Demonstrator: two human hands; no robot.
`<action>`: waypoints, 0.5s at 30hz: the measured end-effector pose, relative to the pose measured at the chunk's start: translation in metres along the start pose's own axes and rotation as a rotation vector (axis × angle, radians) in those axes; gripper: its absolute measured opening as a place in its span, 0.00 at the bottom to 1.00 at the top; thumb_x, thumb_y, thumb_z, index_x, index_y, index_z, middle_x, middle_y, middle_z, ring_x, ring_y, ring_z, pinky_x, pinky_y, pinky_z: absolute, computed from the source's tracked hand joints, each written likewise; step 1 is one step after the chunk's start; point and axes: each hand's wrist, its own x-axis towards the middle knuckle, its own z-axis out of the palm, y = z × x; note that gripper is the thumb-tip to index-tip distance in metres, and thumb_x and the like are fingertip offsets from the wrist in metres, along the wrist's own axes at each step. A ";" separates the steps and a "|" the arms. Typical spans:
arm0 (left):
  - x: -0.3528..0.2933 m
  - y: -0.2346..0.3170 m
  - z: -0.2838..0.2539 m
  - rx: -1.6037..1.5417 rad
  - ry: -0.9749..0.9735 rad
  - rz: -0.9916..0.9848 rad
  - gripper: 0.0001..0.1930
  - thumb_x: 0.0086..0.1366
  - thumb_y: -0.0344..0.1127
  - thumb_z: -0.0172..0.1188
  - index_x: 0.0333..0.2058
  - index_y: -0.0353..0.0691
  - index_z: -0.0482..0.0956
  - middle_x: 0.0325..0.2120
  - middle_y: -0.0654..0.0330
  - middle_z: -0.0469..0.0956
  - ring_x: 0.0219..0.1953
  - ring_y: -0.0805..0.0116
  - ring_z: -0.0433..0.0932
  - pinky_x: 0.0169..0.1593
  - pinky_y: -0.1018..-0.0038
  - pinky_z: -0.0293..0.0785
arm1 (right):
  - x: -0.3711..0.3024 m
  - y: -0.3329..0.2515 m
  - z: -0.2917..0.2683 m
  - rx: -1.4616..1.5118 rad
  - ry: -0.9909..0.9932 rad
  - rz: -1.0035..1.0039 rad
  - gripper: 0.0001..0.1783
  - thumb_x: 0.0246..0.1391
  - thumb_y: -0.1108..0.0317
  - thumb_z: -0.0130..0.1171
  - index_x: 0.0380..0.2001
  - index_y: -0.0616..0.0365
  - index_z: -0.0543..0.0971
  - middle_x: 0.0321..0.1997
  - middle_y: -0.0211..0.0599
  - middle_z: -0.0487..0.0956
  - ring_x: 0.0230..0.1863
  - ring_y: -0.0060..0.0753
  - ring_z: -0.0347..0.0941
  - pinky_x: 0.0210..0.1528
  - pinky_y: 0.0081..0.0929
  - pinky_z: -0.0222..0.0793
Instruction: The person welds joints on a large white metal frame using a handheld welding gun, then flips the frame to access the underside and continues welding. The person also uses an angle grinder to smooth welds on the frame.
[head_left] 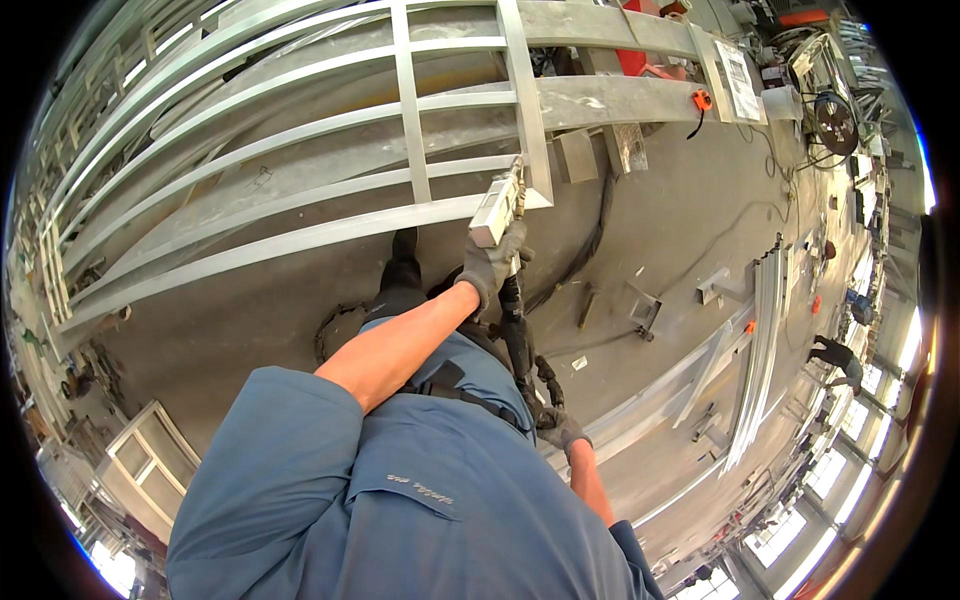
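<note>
My left hand [490, 265], in a grey glove, is closed round a white, box-shaped welding torch [493, 213]. The torch's dark, narrow front end is up against or just over the corner of a silver metal frame [527, 100] made of long rails and crossbars; I cannot tell whether they touch. From the torch a thick black hose [517, 335] hangs down along my front. Lower and to the right, my right hand [565, 430], also gloved, is closed on the hose beside my hip. Its fingers are partly hidden.
An orange tape measure [702, 100] and a white paper sheet [738, 80] lie on the workbench at the upper right. Cables and a dark hose [590, 245] cross the floor. Long metal profiles [765, 340] lie to the right. Another person [838, 362] bends over farther off.
</note>
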 end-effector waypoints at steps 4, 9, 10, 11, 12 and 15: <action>0.008 -0.019 -0.004 -0.002 0.007 0.015 0.27 0.62 0.46 0.66 0.51 0.30 0.74 0.35 0.56 0.80 0.29 0.66 0.83 0.35 0.71 0.80 | -0.001 -0.017 -0.002 -0.181 0.043 -0.007 0.27 0.45 0.64 0.71 0.52 0.52 0.82 0.47 0.38 0.86 0.50 0.34 0.81 0.53 0.32 0.75; 0.008 -0.021 0.001 0.004 0.005 0.014 0.26 0.61 0.45 0.66 0.51 0.31 0.74 0.34 0.56 0.80 0.30 0.66 0.82 0.34 0.71 0.79 | -0.016 -0.041 0.002 -0.167 0.095 0.035 0.20 0.45 0.70 0.72 0.45 0.58 0.82 0.41 0.30 0.86 0.42 0.22 0.80 0.49 0.24 0.74; 0.008 -0.023 0.001 -0.009 0.010 0.021 0.26 0.61 0.45 0.66 0.51 0.32 0.74 0.33 0.56 0.80 0.30 0.66 0.82 0.34 0.71 0.78 | -0.017 -0.040 0.001 -0.184 0.082 0.046 0.23 0.46 0.66 0.71 0.47 0.55 0.83 0.43 0.34 0.86 0.45 0.29 0.81 0.51 0.28 0.74; 0.006 -0.021 0.002 -0.021 0.017 0.029 0.26 0.61 0.45 0.65 0.51 0.32 0.74 0.32 0.55 0.80 0.30 0.66 0.82 0.33 0.71 0.78 | -0.023 -0.051 -0.003 -0.200 0.067 0.058 0.25 0.46 0.61 0.70 0.50 0.51 0.83 0.45 0.37 0.86 0.49 0.36 0.81 0.53 0.33 0.74; 0.005 -0.020 0.002 -0.033 0.024 0.036 0.25 0.61 0.45 0.65 0.50 0.33 0.74 0.31 0.55 0.80 0.29 0.66 0.81 0.33 0.71 0.77 | -0.028 -0.060 -0.004 -0.216 0.052 0.069 0.27 0.46 0.57 0.69 0.52 0.47 0.83 0.47 0.41 0.86 0.53 0.43 0.81 0.55 0.37 0.74; 0.006 -0.020 0.001 0.003 0.020 -0.047 0.25 0.61 0.46 0.66 0.49 0.35 0.75 0.30 0.54 0.80 0.28 0.67 0.80 0.32 0.72 0.76 | -0.011 -0.021 0.002 -0.132 0.059 -0.005 0.27 0.46 0.56 0.69 0.52 0.47 0.83 0.47 0.41 0.86 0.52 0.42 0.81 0.55 0.37 0.74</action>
